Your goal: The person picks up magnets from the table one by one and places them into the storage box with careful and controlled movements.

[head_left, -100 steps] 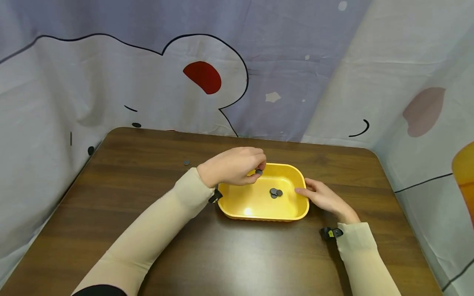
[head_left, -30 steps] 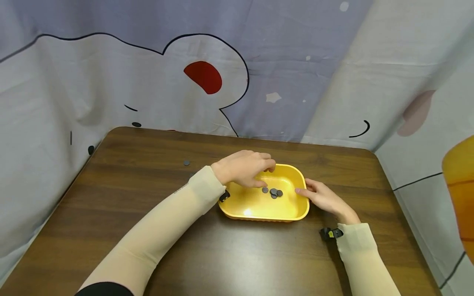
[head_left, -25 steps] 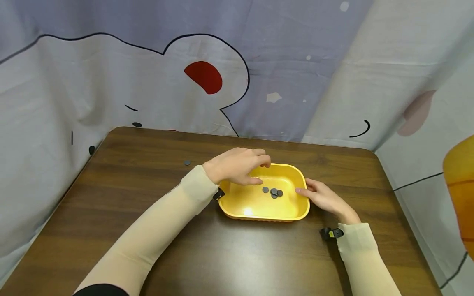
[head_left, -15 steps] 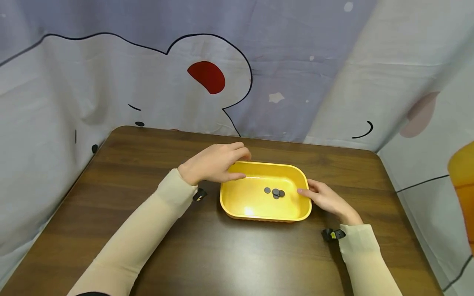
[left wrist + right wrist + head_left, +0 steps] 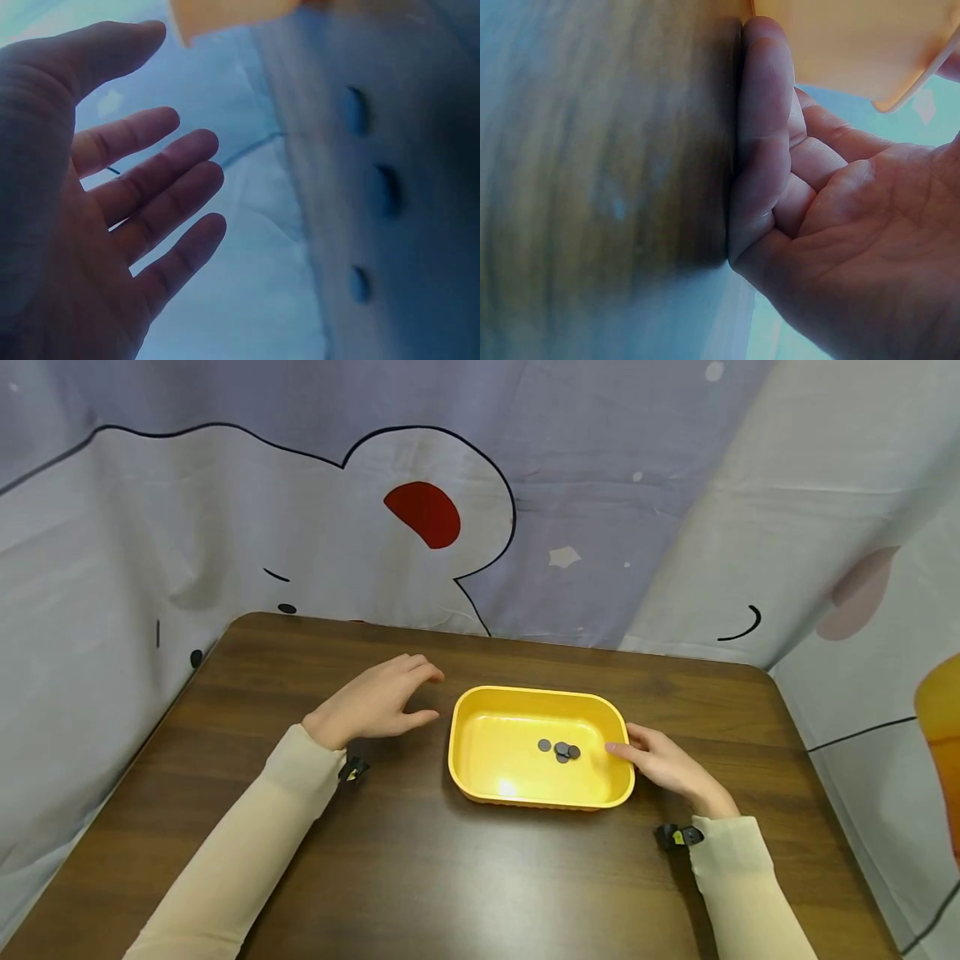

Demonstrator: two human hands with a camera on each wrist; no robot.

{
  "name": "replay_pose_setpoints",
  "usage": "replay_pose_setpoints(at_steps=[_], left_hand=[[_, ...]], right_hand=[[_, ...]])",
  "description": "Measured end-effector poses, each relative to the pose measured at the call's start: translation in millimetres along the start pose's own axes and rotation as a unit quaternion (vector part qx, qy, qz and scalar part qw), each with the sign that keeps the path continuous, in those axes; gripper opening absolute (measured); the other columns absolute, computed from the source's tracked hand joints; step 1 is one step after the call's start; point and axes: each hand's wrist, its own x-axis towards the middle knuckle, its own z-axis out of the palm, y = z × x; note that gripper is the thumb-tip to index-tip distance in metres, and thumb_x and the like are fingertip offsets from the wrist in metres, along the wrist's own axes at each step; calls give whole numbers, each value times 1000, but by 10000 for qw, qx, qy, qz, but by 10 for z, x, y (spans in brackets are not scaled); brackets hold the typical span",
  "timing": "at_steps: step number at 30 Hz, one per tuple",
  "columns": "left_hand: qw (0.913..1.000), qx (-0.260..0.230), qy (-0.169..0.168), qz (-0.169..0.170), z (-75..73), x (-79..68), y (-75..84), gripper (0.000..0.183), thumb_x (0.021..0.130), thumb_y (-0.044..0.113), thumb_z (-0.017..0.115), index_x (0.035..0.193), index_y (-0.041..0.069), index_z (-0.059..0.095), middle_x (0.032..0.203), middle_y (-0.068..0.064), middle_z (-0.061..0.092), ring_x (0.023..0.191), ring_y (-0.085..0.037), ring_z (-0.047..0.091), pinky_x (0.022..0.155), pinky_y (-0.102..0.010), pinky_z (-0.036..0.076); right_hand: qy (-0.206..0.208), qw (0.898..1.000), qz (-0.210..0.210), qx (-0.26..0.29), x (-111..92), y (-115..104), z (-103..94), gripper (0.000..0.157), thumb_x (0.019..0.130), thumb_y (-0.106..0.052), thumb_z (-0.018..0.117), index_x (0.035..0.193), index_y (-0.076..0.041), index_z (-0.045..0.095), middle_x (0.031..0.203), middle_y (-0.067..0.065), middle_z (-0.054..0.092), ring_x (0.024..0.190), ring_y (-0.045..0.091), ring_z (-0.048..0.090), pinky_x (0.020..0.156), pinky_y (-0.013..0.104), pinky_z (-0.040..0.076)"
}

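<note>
A yellow plastic tray [image 5: 487, 797] with rounded corners sits on the wooden table. Several small dark grey discs [image 5: 562, 749] lie inside it, most overlapping in a cluster. My right hand [image 5: 667, 768] holds the tray's right end, the thumb over the rim and the fingers outside; the right wrist view shows those fingers [image 5: 765, 135] curled against the tray's wall and the table. Left of the tray, my left hand [image 5: 378, 697] hovers with fingers spread and nothing held. In the left wrist view, three more discs [image 5: 388, 190] lie on the table, blurred; in the head view that hand hides them.
The brown table [image 5: 420, 877] extends to a patterned curtain [image 5: 300, 527] behind and at both sides. An orange-yellow shape [image 5: 941, 743] shows at the right edge of the head view.
My left hand let a disc go into the tray, where it lies left of the cluster, then moved left past the tray's edge over the table. My right hand has kept its hold.
</note>
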Motion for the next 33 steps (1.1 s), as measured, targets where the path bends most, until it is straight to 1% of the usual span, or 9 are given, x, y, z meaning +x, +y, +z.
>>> replay_pose_setpoints(at_steps=[3, 5, 8, 11, 16, 18, 21, 27, 33], left_hand=[[9994, -18, -188, -274, 63, -95, -105, 53, 93, 40, 75, 135, 11, 61, 131, -3, 62, 121, -23, 59, 107, -43, 51], [9989, 16, -267, -381, 98, -151, -171, 52, 93, 39, 76, 135, 11, 62, 130, -4, 61, 120, -23, 59, 107, -43, 51], [9986, 106, -285, -433, 130, -219, -240, 49, 92, 35, 78, 132, 9, 63, 126, -6, 62, 116, -23, 60, 104, -43, 53], [9986, 220, -279, -399, 162, -269, -286, 46, 91, 30, 80, 129, 8, 65, 121, -7, 62, 110, -23, 60, 100, -43, 54], [9981, 360, -359, -361, 212, -316, -320, 40, 91, 28, 80, 124, 9, 66, 114, -6, 62, 103, -22, 61, 95, -42, 55], [9978, 366, -397, -387, 224, -325, -321, 39, 92, 27, 79, 123, 9, 66, 113, -6, 63, 101, -22, 61, 94, -41, 56], [9973, 410, -424, -431, 245, -331, -320, 36, 93, 26, 78, 121, 8, 67, 112, -6, 63, 99, -21, 61, 93, -41, 56], [9974, 481, -353, -407, 276, -323, -318, 25, 95, 23, 75, 113, 9, 67, 105, -5, 63, 92, -20, 61, 87, -39, 56], [9978, 450, -253, -407, 296, -312, -309, 16, 95, 19, 75, 103, 10, 65, 98, -3, 60, 84, -18, 57, 81, -36, 54]], right_hand=[[-4, 10000, -11, -27, -2, 5, -4, 55, 105, -37, 58, 143, 2, 50, 110, 16, 72, 84, 18, 69, 78, 28, 55], [12, 10000, 18, -36, -1, 12, -4, 55, 105, -38, 58, 143, 1, 50, 110, 16, 72, 84, 17, 69, 78, 28, 55], [26, 10000, 22, -86, 0, 21, -3, 56, 105, -39, 57, 144, 1, 50, 111, 15, 72, 84, 15, 69, 79, 27, 55], [40, 10000, 26, -72, -1, 20, 2, 55, 105, -39, 57, 144, 1, 50, 110, 15, 72, 84, 15, 69, 79, 27, 55], [13, 10000, 2, -37, -2, 6, 3, 55, 105, -37, 58, 143, 2, 50, 109, 15, 72, 84, 17, 68, 78, 28, 55], [-1, 10000, -32, -50, -3, 1, 0, 55, 105, -37, 57, 143, 3, 50, 109, 15, 72, 84, 17, 68, 79, 29, 55], [19, 10000, 28, -30, -1, 8, -3, 55, 105, -38, 58, 143, 1, 51, 108, 15, 72, 84, 18, 68, 79, 29, 55], [21, 10000, 35, -72, 14, 39, -15, 56, 105, -39, 58, 143, 1, 50, 108, 15, 72, 85, 19, 69, 79, 28, 55], [5, 9999, 35, -102, 17, 51, -13, 56, 105, -40, 57, 144, 1, 50, 109, 14, 72, 85, 18, 69, 80, 29, 55]])
